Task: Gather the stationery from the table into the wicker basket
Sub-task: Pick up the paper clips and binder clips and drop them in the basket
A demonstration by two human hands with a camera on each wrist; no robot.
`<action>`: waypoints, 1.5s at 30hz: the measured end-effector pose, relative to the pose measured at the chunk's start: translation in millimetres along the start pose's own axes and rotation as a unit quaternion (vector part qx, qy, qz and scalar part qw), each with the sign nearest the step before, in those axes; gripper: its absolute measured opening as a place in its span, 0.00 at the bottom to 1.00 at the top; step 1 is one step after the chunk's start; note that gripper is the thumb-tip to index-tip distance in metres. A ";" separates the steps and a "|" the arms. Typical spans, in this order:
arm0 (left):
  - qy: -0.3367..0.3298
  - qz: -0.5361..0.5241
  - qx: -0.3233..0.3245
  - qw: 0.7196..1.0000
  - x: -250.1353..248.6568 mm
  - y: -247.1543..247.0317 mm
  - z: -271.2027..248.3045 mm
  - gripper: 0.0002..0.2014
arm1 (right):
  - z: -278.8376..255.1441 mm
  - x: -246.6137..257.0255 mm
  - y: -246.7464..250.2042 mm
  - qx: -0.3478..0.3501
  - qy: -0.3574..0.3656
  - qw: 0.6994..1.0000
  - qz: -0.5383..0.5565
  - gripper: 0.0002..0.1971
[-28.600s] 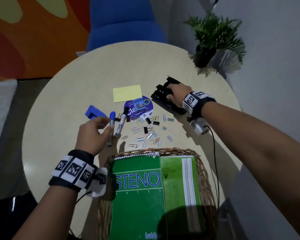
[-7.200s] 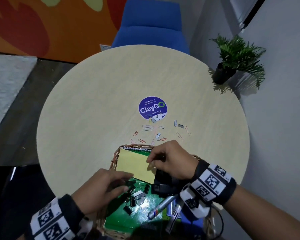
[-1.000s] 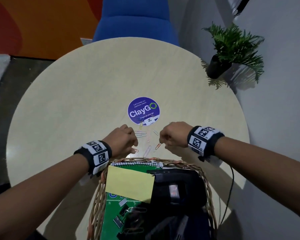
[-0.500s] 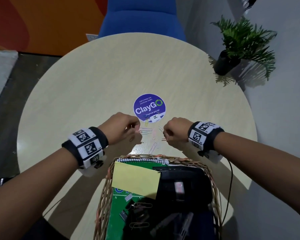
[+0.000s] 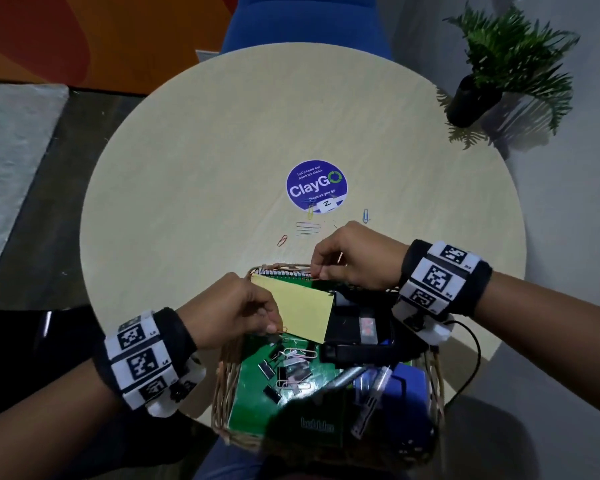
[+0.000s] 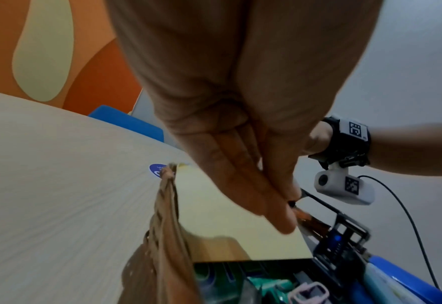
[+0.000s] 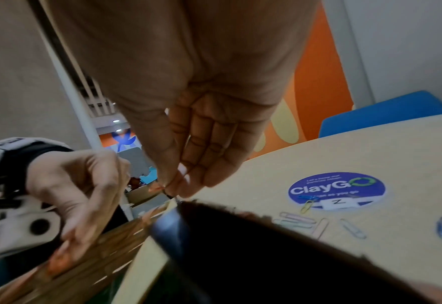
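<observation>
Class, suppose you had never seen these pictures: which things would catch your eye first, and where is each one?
Most striking is the purple ClayGo sticker at the middle of the round table, with loose paper clips scattered just below it. Nearer the camera, the wicker basket is crammed with stationery, a yellow sticky-note pad on top. Both hands, left hand and right hand, hover over it, each pinching something small.
</observation>
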State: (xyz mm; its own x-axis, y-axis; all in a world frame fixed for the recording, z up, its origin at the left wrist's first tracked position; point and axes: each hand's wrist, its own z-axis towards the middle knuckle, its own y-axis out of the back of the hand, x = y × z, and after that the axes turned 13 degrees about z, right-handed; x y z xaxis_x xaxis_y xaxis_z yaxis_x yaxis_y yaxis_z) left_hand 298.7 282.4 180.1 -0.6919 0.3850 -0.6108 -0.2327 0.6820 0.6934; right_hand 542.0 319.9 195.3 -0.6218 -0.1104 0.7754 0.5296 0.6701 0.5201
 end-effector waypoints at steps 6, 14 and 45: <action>0.003 0.027 0.006 1.000 4.7 -4.0 -10.3 0.08 | -10.9 16.0 -25.8 0.031 0.015 0.998 -0.044 0.07; 0.051 0.108 -0.165 0.979 13.2 36.6 21.6 0.11 | -19.9 43.2 -43.3 0.093 0.069 0.984 -0.134 0.13; 0.203 0.254 -0.039 0.945 27.6 52.5 148.2 0.10 | 27.9 -124.5 35.5 -0.108 -0.274 0.949 -0.108 0.04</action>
State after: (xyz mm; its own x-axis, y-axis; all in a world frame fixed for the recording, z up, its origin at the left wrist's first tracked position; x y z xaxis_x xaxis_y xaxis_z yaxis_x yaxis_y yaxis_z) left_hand 368.8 421.0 142.9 -0.9293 0.3693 -0.0064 0.1610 0.4204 0.8929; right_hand 622.1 378.0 107.3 -0.9051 0.2101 0.3697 0.4243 0.5026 0.7533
